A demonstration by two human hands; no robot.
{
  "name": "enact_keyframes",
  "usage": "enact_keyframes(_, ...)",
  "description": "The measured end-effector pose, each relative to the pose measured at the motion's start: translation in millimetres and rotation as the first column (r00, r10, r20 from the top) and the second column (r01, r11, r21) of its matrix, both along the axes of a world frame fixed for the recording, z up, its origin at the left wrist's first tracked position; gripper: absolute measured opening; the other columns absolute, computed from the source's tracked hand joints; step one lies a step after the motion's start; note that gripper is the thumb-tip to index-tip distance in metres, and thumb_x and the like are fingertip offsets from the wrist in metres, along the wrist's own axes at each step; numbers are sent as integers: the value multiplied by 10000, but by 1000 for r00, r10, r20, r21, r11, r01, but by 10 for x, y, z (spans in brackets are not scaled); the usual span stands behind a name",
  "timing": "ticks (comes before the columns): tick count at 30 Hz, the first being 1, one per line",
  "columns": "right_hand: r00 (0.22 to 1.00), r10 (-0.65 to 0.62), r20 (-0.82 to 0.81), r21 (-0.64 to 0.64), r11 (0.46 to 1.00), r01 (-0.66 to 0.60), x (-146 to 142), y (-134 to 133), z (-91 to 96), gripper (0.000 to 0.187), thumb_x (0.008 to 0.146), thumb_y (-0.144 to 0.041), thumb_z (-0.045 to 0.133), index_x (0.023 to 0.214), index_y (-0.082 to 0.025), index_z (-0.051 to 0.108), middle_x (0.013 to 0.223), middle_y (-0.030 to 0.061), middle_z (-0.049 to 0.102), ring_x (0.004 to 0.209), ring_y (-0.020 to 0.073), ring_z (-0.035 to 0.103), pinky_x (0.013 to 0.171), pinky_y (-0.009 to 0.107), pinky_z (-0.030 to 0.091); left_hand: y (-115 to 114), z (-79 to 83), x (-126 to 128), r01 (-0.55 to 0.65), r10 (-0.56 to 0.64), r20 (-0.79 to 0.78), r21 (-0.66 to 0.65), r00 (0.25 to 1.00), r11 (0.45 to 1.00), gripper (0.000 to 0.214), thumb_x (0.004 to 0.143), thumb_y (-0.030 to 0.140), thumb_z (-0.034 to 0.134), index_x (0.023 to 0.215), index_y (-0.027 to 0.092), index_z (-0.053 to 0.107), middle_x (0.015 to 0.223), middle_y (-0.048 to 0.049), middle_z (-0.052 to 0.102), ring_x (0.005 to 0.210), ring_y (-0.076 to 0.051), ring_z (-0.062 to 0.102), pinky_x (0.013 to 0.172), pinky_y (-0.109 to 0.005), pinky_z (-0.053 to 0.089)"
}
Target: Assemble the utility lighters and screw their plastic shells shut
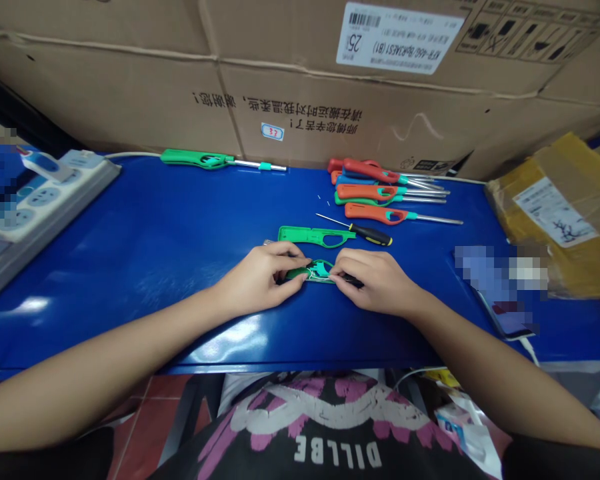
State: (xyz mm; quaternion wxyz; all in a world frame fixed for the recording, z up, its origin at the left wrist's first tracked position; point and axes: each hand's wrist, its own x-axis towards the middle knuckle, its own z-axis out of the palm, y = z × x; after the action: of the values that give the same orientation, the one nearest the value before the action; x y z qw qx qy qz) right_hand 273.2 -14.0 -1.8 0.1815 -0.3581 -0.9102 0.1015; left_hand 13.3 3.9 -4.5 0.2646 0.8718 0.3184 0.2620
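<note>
An opened green lighter half (321, 275) lies on the blue table between my hands, with a teal trigger and a thin white wire showing inside it. My left hand (267, 275) is closed, its thumb and fingers pinching the left part of this half. From the right, my right hand (375, 279) pinches at the other end, where a dark piece partly shows under the fingers. The matching green shell half (314, 236) rests just beyond my hands. Beside it is a screwdriver (370, 234) with a black and yellow handle.
A green lighter (197, 158) lies at the back left. Several red, orange, blue and green lighters (380, 193) are piled at the back right. A big cardboard box (280, 87) walls off the back. A power strip (40, 207) stands left; a phone (500, 293) and taped parcel (555, 213) lie right.
</note>
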Motion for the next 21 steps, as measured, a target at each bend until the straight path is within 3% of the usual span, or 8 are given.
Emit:
enact_keyframes(6,1000,-8,3,-1,1000,8,-2,6,-3,153,984,-216,507,897,-203,632,895,16,698,798,137,645,681,259,429,2,49,-46,54,-54,-66,3,996,999,363,897,234,678,1244,127,705,1116,-106,674,817,-160,655,724,-297,567)
enact_keyframes(12,997,74,17,27,997,-74,2,28,-23,199,1029,-239,474,962,-194,656,959,51,721,869,161,657,742,274,473,22,10,-75,71,-65,-87,70,994,995,264,944,198,650,1189,133,725,1051,-96,682,923,-189,672,856,-340,572)
enact_keyframes(21,995,96,4,47,994,-96,4,38,-24,211,1033,-231,467,963,-187,661,947,58,718,860,164,656,739,282,492,-53,-3,-66,79,-1,-312,235,950,969,314,1029,288,521,1252,143,688,1128,-126,658,1036,-252,667,932,-418,578)
